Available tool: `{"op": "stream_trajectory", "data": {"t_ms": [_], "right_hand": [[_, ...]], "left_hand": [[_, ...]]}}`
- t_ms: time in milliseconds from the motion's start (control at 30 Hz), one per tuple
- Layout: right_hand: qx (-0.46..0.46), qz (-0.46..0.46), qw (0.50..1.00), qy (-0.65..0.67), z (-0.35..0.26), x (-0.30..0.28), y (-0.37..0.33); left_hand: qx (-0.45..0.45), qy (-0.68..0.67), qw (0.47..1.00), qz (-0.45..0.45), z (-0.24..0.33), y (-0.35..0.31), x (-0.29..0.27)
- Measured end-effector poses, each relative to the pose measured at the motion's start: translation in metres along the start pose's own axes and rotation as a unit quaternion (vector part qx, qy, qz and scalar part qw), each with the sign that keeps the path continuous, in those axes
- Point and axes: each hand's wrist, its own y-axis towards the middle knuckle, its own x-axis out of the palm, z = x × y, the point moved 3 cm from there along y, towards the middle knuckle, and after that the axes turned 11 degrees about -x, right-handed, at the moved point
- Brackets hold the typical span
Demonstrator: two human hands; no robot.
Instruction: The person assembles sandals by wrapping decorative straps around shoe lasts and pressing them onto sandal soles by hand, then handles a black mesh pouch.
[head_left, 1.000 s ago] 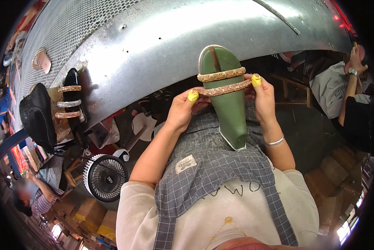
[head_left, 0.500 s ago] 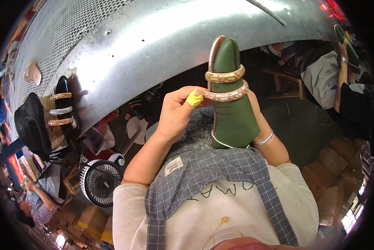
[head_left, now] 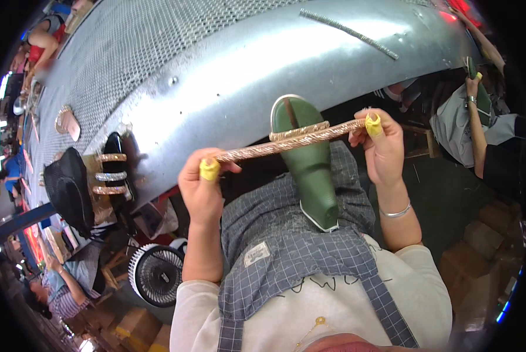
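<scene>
A rose-gold strap (head_left: 298,141) is stretched taut between my two hands. My left hand (head_left: 204,185) pinches one end and my right hand (head_left: 384,149) the other, yellow tape wrapped round both thumbs. Behind the strap, a green shoe last (head_left: 310,170) leans from my lap toward the bench edge, with a sole against its toe end. Across that last lies a gold strap (head_left: 304,130), partly hidden by the stretched one. A white cord loops round the last's heel end at my apron (head_left: 292,240).
A metal bench (head_left: 216,88) with mesh spans ahead, bearing a thin silver strip (head_left: 349,34). At left stand a black last with glittery straps (head_left: 111,157), a black mesh item (head_left: 69,190) and a fan (head_left: 156,274). Cardboard boxes (head_left: 483,240) sit right, near a co-worker's arm (head_left: 479,135).
The rose-gold strap has come off the last and is now pulled straight between both hands. My right hand has left the last, which has tipped and turned on my lap.
</scene>
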Motion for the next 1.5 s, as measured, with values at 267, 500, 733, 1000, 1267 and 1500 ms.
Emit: {"op": "stream_trajectory", "data": {"t_ms": [267, 500, 733, 1000, 1267, 1500], "right_hand": [[-0.312, 0.027, 0.700, -0.642, -0.003, -0.070, 0.138], [-0.246, 0.067, 0.663, -0.704, 0.013, -0.075, 0.133], [-0.285, 0.110, 0.699, -0.647, 0.006, -0.086, 0.108], [-0.186, 0.028, 0.935, -0.300, -0.011, -0.060, 0.043], [-0.077, -0.053, 0.972, -0.218, -0.022, -0.005, 0.005], [0.071, -0.213, 0.974, -0.041, -0.010, 0.085, -0.033]], "left_hand": [[0.140, 0.151, 0.955, 0.214, 0.008, 0.083, -0.024], [0.181, 0.425, 0.842, 0.278, 0.003, 0.078, -0.015], [0.251, 0.502, 0.762, 0.324, 0.017, 0.060, 0.003], [0.376, 0.435, 0.721, 0.386, 0.108, -0.027, -0.063], [0.225, 0.602, 0.569, 0.512, 0.169, -0.073, -0.162], [-0.079, 0.168, 0.973, -0.138, 0.053, -0.037, -0.034]]}}
